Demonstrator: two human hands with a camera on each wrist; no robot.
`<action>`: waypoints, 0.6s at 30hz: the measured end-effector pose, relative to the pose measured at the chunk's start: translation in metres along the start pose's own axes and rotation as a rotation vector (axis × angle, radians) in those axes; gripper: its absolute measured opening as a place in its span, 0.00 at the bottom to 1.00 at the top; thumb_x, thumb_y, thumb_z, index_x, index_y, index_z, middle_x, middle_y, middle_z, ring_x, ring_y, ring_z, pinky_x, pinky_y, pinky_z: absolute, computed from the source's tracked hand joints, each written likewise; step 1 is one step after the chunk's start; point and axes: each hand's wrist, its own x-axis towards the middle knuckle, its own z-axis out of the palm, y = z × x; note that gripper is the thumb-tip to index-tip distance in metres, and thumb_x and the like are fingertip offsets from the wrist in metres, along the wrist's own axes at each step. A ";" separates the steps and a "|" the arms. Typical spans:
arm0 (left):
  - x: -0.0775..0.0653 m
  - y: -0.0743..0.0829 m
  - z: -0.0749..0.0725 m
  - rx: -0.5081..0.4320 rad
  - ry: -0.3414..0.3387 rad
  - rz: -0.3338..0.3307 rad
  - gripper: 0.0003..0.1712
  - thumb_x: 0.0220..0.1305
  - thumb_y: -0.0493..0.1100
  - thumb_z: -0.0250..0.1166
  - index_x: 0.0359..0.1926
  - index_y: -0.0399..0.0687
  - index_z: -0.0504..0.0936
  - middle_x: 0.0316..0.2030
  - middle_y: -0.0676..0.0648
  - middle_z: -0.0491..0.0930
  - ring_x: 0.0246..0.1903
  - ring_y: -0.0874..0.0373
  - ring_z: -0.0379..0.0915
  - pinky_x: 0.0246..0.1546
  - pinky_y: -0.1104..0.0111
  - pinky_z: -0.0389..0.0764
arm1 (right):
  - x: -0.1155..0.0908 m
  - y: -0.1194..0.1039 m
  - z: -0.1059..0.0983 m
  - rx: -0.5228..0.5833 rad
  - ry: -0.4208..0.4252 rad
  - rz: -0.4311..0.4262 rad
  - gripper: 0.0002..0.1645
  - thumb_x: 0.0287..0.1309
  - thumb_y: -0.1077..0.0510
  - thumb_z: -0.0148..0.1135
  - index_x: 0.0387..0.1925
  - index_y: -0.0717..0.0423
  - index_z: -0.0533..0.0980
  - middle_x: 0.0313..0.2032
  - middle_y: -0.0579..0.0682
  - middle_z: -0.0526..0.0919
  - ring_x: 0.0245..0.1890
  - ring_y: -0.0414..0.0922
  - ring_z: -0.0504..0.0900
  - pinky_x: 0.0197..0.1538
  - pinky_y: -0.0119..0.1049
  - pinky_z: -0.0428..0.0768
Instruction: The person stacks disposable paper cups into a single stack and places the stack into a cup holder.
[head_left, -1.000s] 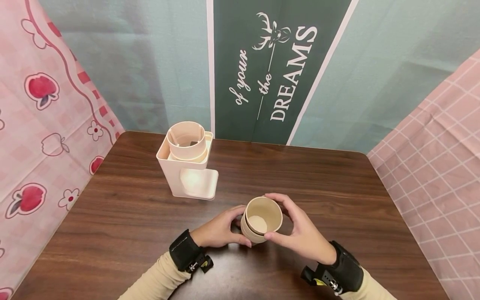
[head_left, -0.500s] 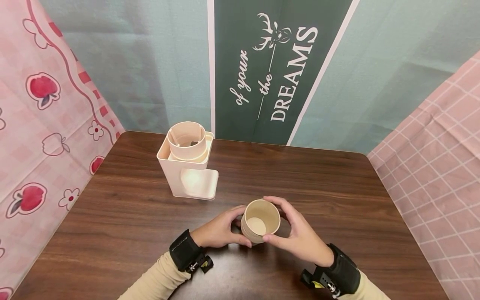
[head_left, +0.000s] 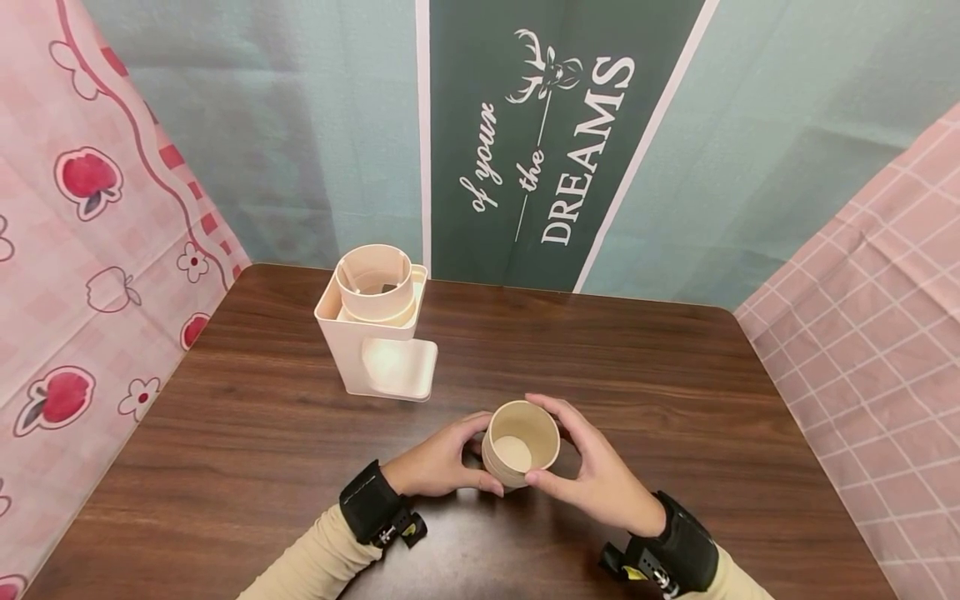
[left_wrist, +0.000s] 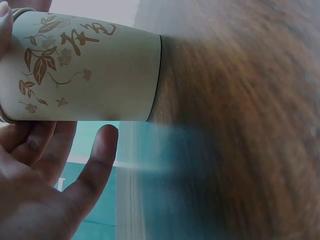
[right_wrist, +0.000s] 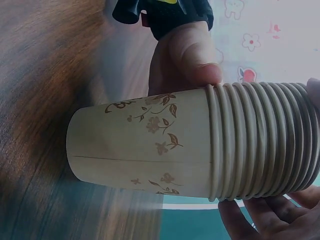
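Note:
A tall stack of beige paper cups [head_left: 532, 429] stands upright on the table at the front, mouths facing up. In the right wrist view, several rolled rims of the stack [right_wrist: 260, 140] lie close together, and the lowest cup shows brown leaf and flower prints. My left hand [head_left: 442, 462] grips the stack from the left, thumb in front and fingers behind. From the right, my right hand [head_left: 600, 475] holds the top cup near its rim between thumb and fingers. Its bottom end comes down to the tabletop in the left wrist view, beside the printed cup [left_wrist: 110, 75].
A cream-white stand [head_left: 341, 354] with an open round cylinder [head_left: 378, 304] on top and a flat lower ledge [head_left: 412, 367] is at the back left. Dark wood table [head_left: 637, 367] surrounds the cups, with printed cloths hanging behind and at both sides.
The right hand has come down slightly with the top cup, closing the gap that showed beneath its rim. The left hand has stayed in place.

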 end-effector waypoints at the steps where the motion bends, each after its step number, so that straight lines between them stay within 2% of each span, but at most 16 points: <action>1: 0.000 0.000 0.000 -0.002 0.000 0.001 0.41 0.46 0.46 0.75 0.63 0.47 0.70 0.54 0.48 0.74 0.50 0.59 0.74 0.50 0.67 0.78 | 0.000 0.000 0.000 0.002 0.000 -0.003 0.47 0.51 0.55 0.70 0.70 0.47 0.58 0.63 0.47 0.68 0.61 0.45 0.67 0.59 0.43 0.72; 9: 0.000 0.002 0.000 -0.019 0.000 -0.026 0.42 0.45 0.46 0.75 0.63 0.49 0.69 0.55 0.51 0.73 0.50 0.61 0.74 0.50 0.67 0.78 | -0.002 0.000 0.001 0.036 -0.012 0.015 0.47 0.53 0.57 0.68 0.71 0.47 0.57 0.65 0.48 0.67 0.62 0.45 0.67 0.60 0.45 0.71; 18: -0.002 0.003 0.001 -0.021 0.003 -0.025 0.42 0.45 0.46 0.75 0.63 0.51 0.69 0.54 0.51 0.73 0.49 0.60 0.74 0.50 0.67 0.78 | -0.002 0.000 0.001 0.025 -0.015 0.016 0.47 0.53 0.57 0.68 0.71 0.47 0.56 0.65 0.48 0.66 0.63 0.45 0.66 0.60 0.46 0.71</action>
